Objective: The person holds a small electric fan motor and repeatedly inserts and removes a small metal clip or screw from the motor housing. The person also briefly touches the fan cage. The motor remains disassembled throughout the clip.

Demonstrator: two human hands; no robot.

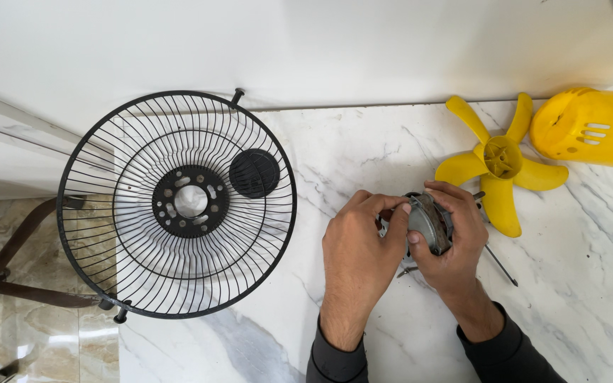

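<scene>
You have a round grey metal fan motor (428, 223) clasped between both hands above the white marble tabletop. Its flat, dull-silver end plate faces up towards you, edged by a darker rim. Your left hand (359, 248) covers its left side; your right hand (455, 230) wraps its right side and underside.

Two bare hands, the left hand (358, 245) and the right hand (452, 237), wear no gloves, rings or watch, and both forearms end in snug dark grey long sleeves (335, 362) pushed just above the wrists.
</scene>
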